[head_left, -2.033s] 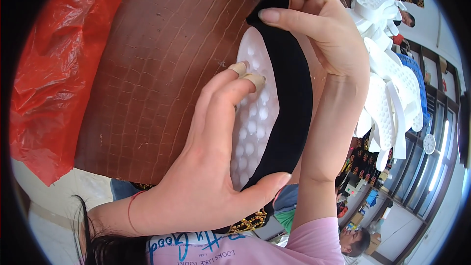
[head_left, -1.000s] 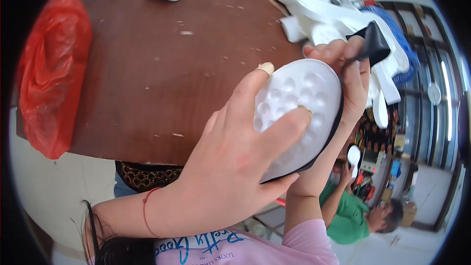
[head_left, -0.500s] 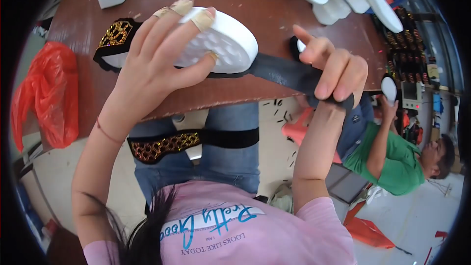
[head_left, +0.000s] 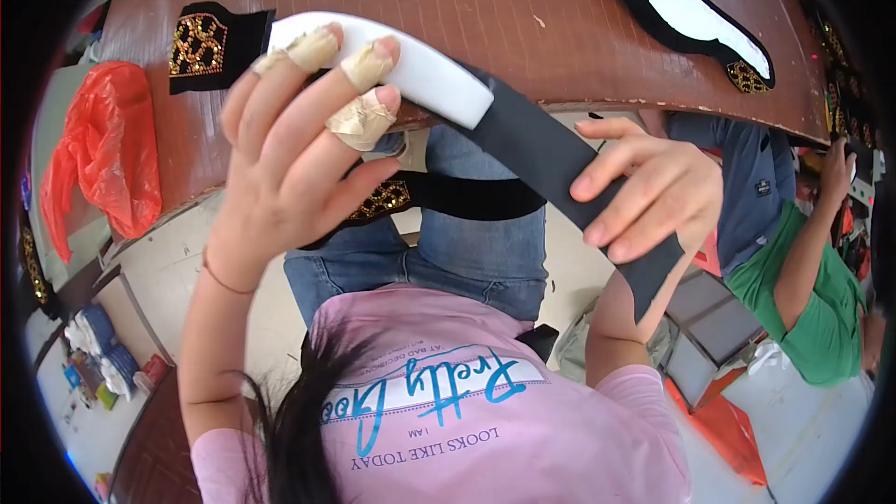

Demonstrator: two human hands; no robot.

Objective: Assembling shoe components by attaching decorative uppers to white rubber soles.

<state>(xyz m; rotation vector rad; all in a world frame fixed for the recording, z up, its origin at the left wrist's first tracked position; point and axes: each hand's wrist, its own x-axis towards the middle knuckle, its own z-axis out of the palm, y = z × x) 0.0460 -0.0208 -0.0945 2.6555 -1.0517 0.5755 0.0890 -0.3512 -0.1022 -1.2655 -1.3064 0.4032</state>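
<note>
The right hand (head_left: 653,196) is curled around a long flat black strap (head_left: 560,177) and grips it over the lap. The left hand (head_left: 289,168), with tan tape on its fingertips (head_left: 359,117), holds a smooth white foam shoe sole (head_left: 420,75) at the table edge; the strap hangs from that sole. Farther off on the brown wooden table (head_left: 467,0) lie a black piece with gold beads (head_left: 210,42) and a black-edged white sole (head_left: 695,14). A red plastic bag (head_left: 103,159) hangs left.

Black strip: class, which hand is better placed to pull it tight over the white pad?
Right. The right hand already grips the black strip, while the left hand is busy holding the white pad.
</note>
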